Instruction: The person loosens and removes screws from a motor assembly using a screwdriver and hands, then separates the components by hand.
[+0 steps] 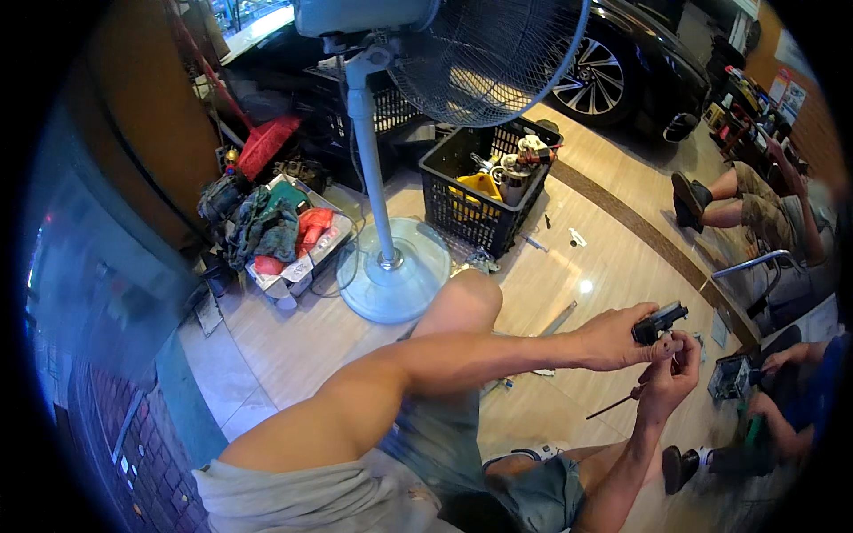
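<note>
My left hand (613, 340) is closed around a small black plastic part (656, 327), blocky with a narrow end pointing right. Just below it, my right hand (668, 380) has its thumb and fingertips pinched together against the underside of the part. A thin dark rod (609, 409), like a screwdriver shaft, sticks out leftward from the right hand's palm; its other end is hidden in the fingers. Whether the right fingertips also pinch a tiny piece cannot be made out. Both hands are raised above the tiled floor.
A standing fan (384, 178) rises ahead of my knee. Beside it are a black crate (462, 200) of parts and a box (306, 266) of rags. A black car (657, 62) stands beyond. At right, one person sits; another handles a small metal-framed unit (730, 377).
</note>
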{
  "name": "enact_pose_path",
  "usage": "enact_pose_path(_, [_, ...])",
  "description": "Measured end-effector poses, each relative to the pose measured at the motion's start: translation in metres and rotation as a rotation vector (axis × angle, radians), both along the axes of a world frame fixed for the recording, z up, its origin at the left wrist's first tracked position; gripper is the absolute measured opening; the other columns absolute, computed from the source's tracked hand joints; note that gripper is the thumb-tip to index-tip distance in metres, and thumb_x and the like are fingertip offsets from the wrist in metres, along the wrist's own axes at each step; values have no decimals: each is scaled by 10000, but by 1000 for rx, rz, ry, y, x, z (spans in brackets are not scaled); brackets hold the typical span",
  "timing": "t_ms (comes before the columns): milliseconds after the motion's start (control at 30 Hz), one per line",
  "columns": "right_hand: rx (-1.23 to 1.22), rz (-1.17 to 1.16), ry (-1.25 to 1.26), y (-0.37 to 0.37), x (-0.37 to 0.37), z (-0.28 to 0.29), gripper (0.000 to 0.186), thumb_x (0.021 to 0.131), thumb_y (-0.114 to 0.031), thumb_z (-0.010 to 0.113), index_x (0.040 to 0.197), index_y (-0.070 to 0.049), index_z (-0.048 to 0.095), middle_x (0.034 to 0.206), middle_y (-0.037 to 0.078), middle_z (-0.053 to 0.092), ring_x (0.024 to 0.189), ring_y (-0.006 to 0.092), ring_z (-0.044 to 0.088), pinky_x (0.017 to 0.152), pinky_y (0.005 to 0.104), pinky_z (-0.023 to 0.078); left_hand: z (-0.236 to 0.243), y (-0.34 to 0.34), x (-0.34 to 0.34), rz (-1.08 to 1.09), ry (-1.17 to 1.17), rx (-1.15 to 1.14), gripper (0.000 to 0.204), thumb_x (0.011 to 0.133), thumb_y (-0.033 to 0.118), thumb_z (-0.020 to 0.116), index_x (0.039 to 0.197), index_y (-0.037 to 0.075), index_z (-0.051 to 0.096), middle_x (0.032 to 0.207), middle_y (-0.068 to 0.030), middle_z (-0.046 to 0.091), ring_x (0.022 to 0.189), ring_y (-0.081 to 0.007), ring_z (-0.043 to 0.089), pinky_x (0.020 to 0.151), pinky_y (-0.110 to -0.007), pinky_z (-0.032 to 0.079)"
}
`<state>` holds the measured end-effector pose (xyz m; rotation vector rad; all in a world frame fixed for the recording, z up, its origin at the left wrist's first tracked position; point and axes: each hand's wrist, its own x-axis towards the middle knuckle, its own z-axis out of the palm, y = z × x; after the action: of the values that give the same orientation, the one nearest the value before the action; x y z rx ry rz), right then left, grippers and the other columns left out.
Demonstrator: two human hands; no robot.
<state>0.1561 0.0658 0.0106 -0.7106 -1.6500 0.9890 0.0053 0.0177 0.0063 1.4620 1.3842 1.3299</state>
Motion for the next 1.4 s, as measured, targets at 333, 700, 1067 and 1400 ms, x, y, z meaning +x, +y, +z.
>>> enact_pose_path(333, [16, 15, 23, -1, -7, -3, 174, 956, -167, 608, 1042, -19, 577, 725, 29, 598, 435, 39, 459, 378, 189, 343, 4, -4, -6, -36, -17, -11, 1086, 714, 823, 589, 1415, 17, 393, 1028, -200, 663, 961, -312, 660, 843, -389, 510])
enact_pose_path(700, [-44, -28, 8, 6, 4, 0, 193, 973, -185, 595, 943, 5, 607, 646, 21, 603, 485, 37, 480, 418, 204, 365, -2, 6, 4, -45, -66, 89, 909, 811, 634, 674, 1416, 12, 404, 1007, -159, 657, 885, -220, 640, 802, -352, 510])
enact_pose_path(1067, [-96, -9, -73, -4, -9, 6, 183, 914, -143, 677, 980, 27, 656, 822, 61, 681, 601, 45, 567, 509, 224, 447, 12, -9, -6, -100, -165, -36, 586, 929, 360, 664, 1365, 21, 468, 1024, -48, 620, 909, -98, 563, 798, -263, 475])
enact_pose_path(1400, [80, -14, -21, -5, -11, 12, 164, 918, -130, 670, 958, 29, 658, 764, 58, 681, 575, 18, 541, 484, 208, 416, 23, -14, -4, -123, -272, -87, 531, 952, 351, 638, 1359, 46, 487, 1005, 2, 573, 888, -70, 506, 744, -235, 441])
